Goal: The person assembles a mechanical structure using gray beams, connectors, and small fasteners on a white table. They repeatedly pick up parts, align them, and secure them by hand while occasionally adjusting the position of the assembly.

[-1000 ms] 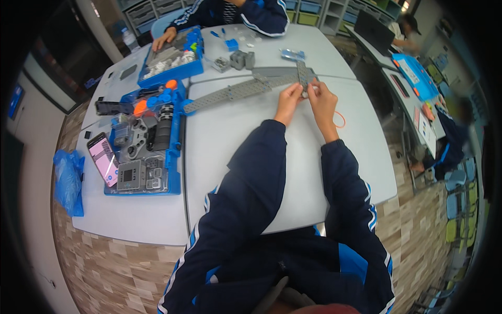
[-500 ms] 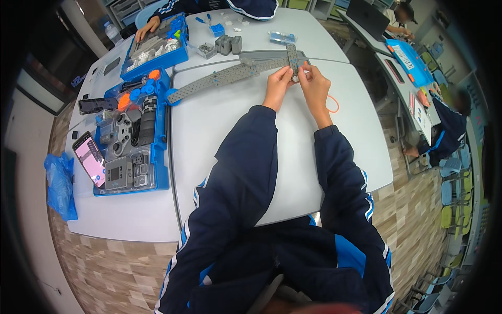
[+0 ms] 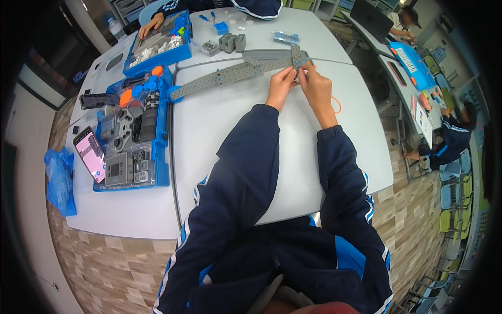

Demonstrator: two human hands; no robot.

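Note:
A long, jointed assembly of grey perforated building beams (image 3: 230, 76) stretches over the far part of the white table, with a blue round part (image 3: 174, 94) at its left end. A shorter grey crosspiece (image 3: 296, 55) stands across its right end. My left hand (image 3: 282, 86) pinches the assembly just below that crosspiece. Close beside it, my right hand (image 3: 316, 86) is closed at the same joint, its fingertips pressed together. Whatever small part may lie between the right fingertips is hidden. An orange ring-shaped band (image 3: 337, 105) lies beside my right wrist.
To the left lies an open blue case (image 3: 163, 157) holding a controller, wheels and a grey control box. A phone (image 3: 90, 157) leans there. Farther back are another parts bin (image 3: 183, 52), grey blocks (image 3: 230, 43) and a co-worker's hand (image 3: 151, 25). A grey tray (image 3: 308, 53) lies behind the beams.
The view has shifted slightly. My right hand has turned a little at the joint, its fingers bending more, while my left hand keeps its grip.

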